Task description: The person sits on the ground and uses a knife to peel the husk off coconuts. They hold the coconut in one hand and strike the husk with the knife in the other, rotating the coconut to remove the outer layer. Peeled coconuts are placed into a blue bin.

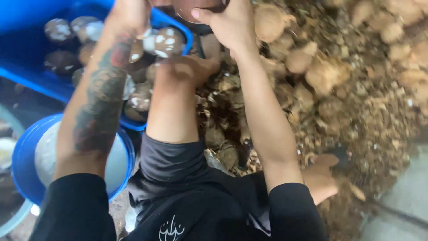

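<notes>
My right hand (pixel 232 24) is at the top edge, gripping a round brown coconut (pixel 196 5) with the thumb laid across its lower side. My left hand (pixel 129 15), on a tattooed forearm, reaches up beside the same coconut. Its fingers are cut off by the frame edge, so its grip is hidden. Just under both hands stands a blue crate (pixel 26 76) holding several dark shelled coconuts (pixel 167 42) with white patches. My bent knee (pixel 178 71) rises between my arms.
A blue bucket (pixel 22 156) of whitish liquid stands at lower left beside my leg. A big heap of brown husks and unshelled coconuts (pixel 325 71) fills the right side. My bare foot (pixel 321 176) rests at the heap's edge, with grey floor (pixel 401 201) at lower right.
</notes>
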